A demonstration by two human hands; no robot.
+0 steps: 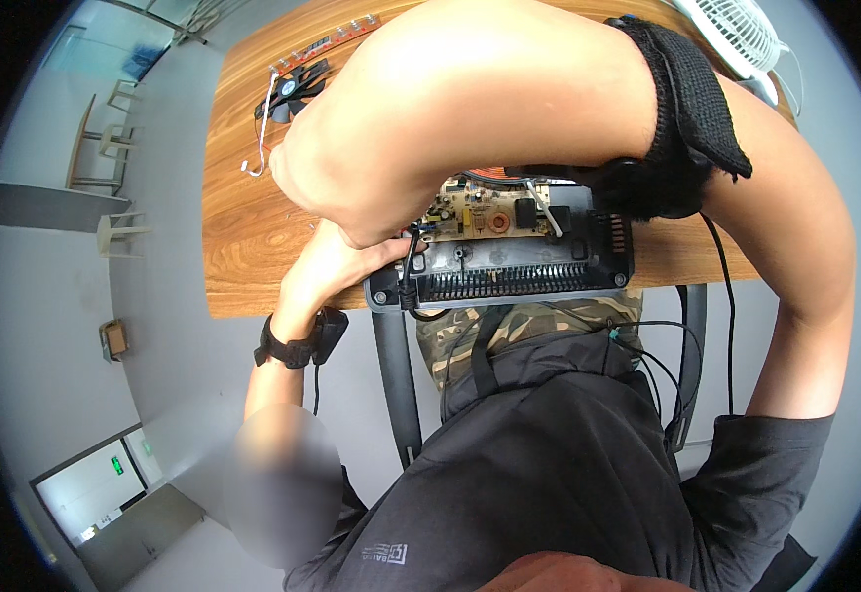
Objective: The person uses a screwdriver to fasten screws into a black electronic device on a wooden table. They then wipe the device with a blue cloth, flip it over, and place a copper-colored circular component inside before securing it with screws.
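Observation:
In front of me sits an opened black appliance housing (509, 281), which looks like an induction cooker base. A tan circuit board (475, 222) is inside it, and part of a copper coil (496, 176) shows beyond. My right arm crosses over the housing; my right hand (336, 183) is curled above its left side, fingertips hidden. Under it, my left hand (336, 261) rests at the housing's left corner. One digit stretches to the board's edge beside a black power cord (409, 281); its other fingers are covered.
On the wooden table (243, 232), a black cooling fan (297, 87), a white cable (263, 123) and a narrow red circuit strip (327, 41) lie at far left. A white desk fan (736, 35) stands at far right. Black cables (731, 326) hang beside my right arm.

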